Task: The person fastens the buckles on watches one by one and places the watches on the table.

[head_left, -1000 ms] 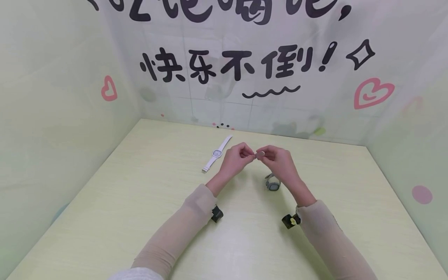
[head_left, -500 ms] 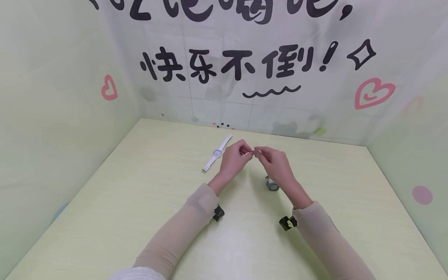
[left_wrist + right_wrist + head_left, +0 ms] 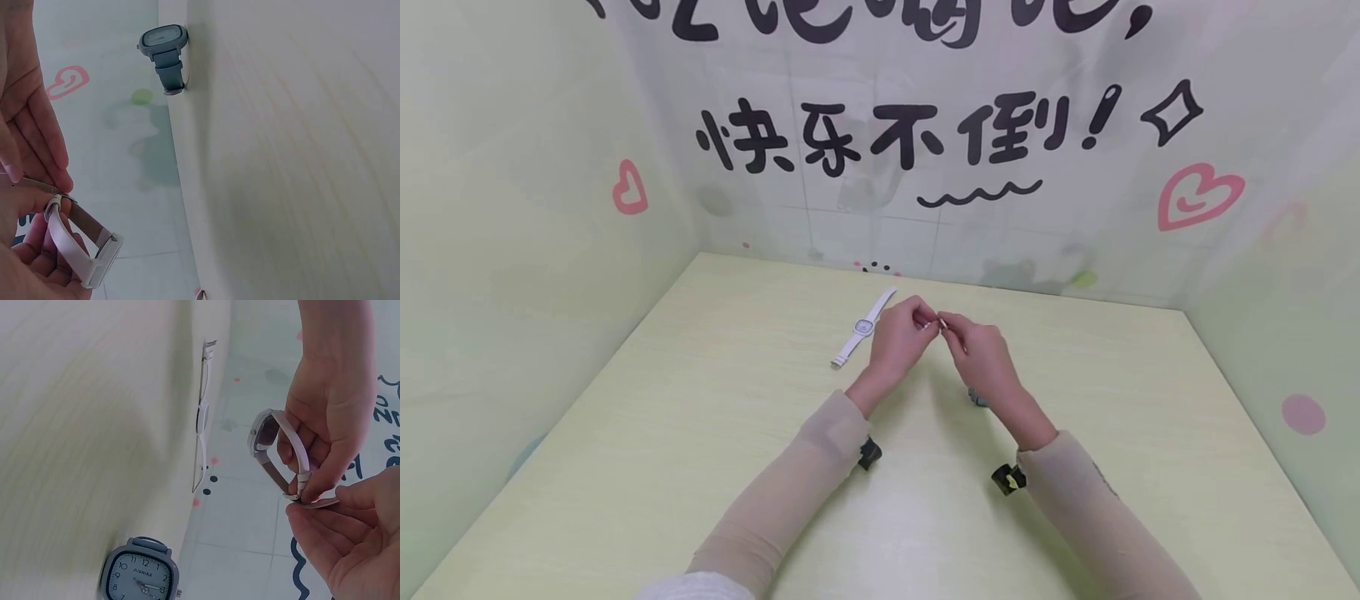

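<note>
Above the table, my left hand (image 3: 901, 342) holds a white wristwatch (image 3: 295, 444) at its buckle, thumb and fingers pinching it. The watch's strap forms a loop, with the case hanging from it in the left wrist view. My right hand (image 3: 985, 357) pinches the free strap end (image 3: 322, 503) that sticks out past the buckle. In the head view the hands meet and mostly cover this watch. A grey-blue watch (image 3: 164, 39) stands on the table, partly behind my right hand in the head view. Left of my left hand, another white watch (image 3: 863, 327) lies flat, strap undone.
The pale wooden table (image 3: 715, 400) is bounded by printed fabric walls (image 3: 820, 225) at the back and sides. A small black device (image 3: 869, 454) sits at the left wrist, and a black device (image 3: 1006, 480) at the right.
My right hand has shifted left, closer to my left hand. The strap end in it has turned from flat to nearly edge-on. More of the grey-blue watch is now hidden.
</note>
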`<state>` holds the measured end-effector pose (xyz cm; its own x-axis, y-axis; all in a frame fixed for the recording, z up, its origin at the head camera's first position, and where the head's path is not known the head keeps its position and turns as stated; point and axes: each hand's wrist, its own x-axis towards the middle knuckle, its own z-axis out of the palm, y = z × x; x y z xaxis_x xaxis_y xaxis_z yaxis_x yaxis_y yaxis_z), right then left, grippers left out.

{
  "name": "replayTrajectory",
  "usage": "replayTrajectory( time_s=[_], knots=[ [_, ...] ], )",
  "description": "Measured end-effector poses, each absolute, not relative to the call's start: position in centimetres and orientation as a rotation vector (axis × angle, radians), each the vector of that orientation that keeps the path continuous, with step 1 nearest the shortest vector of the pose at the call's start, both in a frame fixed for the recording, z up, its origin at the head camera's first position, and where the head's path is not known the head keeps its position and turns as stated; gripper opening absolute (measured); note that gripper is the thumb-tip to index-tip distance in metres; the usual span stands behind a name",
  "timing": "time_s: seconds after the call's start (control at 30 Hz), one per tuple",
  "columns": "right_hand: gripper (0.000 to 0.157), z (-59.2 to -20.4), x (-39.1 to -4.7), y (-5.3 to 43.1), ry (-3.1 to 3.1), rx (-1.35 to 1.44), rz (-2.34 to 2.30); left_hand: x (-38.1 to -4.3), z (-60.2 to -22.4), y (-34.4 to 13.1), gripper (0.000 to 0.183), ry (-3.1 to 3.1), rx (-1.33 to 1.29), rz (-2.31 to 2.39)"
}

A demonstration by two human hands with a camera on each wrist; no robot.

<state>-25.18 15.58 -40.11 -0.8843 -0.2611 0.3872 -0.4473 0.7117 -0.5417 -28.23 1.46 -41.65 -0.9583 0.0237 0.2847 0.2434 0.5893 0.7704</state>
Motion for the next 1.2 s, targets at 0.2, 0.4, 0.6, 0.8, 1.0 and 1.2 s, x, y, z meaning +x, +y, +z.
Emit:
replayTrajectory(
  time_s=[0.2,0.4,0.6,0.8,1.0,1.2],
  knots=[
    [0.027,-40.2,-25.3,15.8,-2.607,0.591,0.961,-28.1,-41.7,1.3,0.007,-2.599,-0.235,-1.349],
    [0.017,-40.2,-25.8,16.5,-2.565,0.491,1.017,-27.9,-41.7,1.6,0.010,-2.604,-0.319,-1.399],
    [0.014,-40.4,-26.2,17.0,-2.558,0.448,0.969,-27.5,-41.4,1.9,0.011,-2.598,-0.364,-1.457],
    [0.011,-40.9,-26.4,17.0,-2.490,0.497,0.815,-27.6,-41.4,2.1,0.011,-2.599,-0.341,-1.530],
    [0.008,-41.1,-26.3,17.0,-2.443,0.532,0.636,-27.7,-41.3,2.4,0.010,-2.578,-0.316,-1.583],
    [0.008,-40.9,-26.0,16.8,-2.445,0.512,0.540,-28.0,-41.5,2.5,0.010,-2.576,-0.299,-1.605]
  ],
)
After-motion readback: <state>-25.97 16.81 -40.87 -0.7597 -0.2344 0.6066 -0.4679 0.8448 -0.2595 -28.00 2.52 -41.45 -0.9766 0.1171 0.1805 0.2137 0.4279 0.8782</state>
